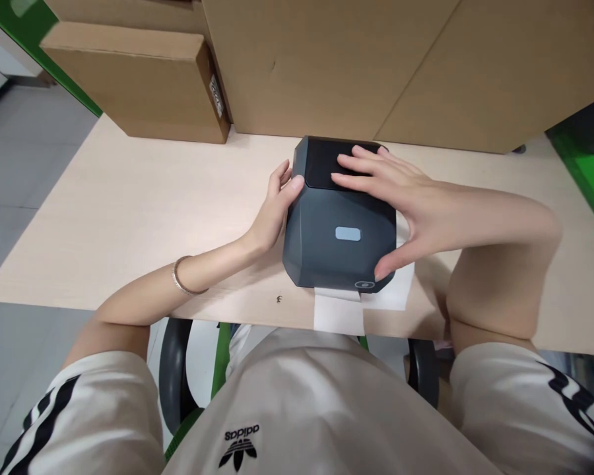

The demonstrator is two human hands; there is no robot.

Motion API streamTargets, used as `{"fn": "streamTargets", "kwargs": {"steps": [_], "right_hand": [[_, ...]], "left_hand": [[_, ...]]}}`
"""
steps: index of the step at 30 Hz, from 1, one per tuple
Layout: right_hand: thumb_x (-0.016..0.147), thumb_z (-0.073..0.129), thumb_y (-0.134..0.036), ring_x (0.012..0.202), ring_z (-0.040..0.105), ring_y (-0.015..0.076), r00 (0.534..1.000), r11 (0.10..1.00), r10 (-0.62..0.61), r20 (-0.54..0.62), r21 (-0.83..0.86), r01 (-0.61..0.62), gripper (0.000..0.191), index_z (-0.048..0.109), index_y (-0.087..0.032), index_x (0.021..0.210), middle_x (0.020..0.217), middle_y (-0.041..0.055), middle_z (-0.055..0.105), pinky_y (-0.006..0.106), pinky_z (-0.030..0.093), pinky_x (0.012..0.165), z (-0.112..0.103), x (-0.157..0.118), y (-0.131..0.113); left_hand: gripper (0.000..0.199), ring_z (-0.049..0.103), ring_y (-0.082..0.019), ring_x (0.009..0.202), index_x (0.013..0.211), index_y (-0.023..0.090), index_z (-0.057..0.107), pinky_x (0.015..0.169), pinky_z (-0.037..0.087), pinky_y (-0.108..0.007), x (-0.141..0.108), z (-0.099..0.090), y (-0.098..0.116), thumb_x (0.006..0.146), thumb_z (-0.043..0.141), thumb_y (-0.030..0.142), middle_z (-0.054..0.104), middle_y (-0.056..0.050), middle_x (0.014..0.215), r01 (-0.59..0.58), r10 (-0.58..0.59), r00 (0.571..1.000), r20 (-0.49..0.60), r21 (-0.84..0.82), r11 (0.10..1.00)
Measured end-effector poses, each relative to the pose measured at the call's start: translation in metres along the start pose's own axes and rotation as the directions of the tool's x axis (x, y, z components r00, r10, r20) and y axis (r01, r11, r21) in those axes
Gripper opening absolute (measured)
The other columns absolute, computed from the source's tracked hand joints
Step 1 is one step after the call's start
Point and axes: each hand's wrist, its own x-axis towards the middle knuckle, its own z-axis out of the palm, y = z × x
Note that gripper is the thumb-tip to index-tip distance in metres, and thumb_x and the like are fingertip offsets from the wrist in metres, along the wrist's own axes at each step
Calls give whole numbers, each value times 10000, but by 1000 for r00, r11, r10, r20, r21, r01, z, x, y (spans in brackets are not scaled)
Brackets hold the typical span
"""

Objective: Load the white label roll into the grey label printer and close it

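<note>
A dark grey device (321, 231) with a glossy black panel on its far part and a light blue button (348, 234) stands on the table. My left hand (276, 210) is against its left side, thumb on the upper left edge and fingers partly hidden behind it. Spread over the top is my right hand (389, 191), its fingers on the black panel and its thumb near the lower right corner. White paper (339, 313) lies under the device and sticks out toward the table's front edge.
Large cardboard boxes (317, 72) line the back of the pale wooden table (103, 211). A flatter cardboard box (143, 86) is at the back left. A small dark mark (278, 299) shows near the front edge. Chair armrests (175, 376) are below it.
</note>
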Motion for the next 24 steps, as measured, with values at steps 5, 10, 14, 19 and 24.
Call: {"fn": "streamTargets", "kwargs": {"steps": [5,10,14,19,24], "right_hand": [[746,887,-1051,1876,100,567,999,998,-31,-31,-51,30,1432,247,-583,1938,2049,-69,152,892,65,1465,12,0,1],[746,831,-1098,1876,94,567,1000,999,-9,-4,-51,9,1388,301,-588,1923,2033,-115,172,890,70,1459,8,1,0],[713,853,-1100,1862,121,600,999,998,34,0,-44,-33,1354,432,-561,1882,2015,-91,246,911,119,1443,6,6,-7],[747,854,-1080,1867,131,578,1000,1000,1,-10,-14,-2,1278,477,-572,1857,2019,-101,249,888,116,1456,2,-2,-7],[844,898,-956,1868,199,528,996,996,92,14,5,-92,1268,353,-558,1918,2038,-49,235,713,293,1503,-19,-37,20]], "left_hand": [[915,247,-421,1909,1724,433,451,1551,308,-609,-1,-8,-4,985,802,841,379,-10,1975,-24,17,993,120,56,998],[877,247,-407,1910,1712,451,473,1566,285,-595,-2,-4,-5,989,782,839,369,21,1986,-60,52,991,124,58,997],[872,247,-406,1910,1700,443,489,1573,269,-593,-4,0,-3,988,749,873,389,24,1977,-67,60,992,112,61,996],[898,263,-424,1903,1701,432,498,1563,284,-602,-3,-2,-4,974,757,890,408,2,1959,-73,66,992,108,62,995],[928,296,-408,1891,1702,446,510,1551,334,-592,-2,-3,-5,948,757,928,400,9,1971,-74,66,991,113,72,995]]}}
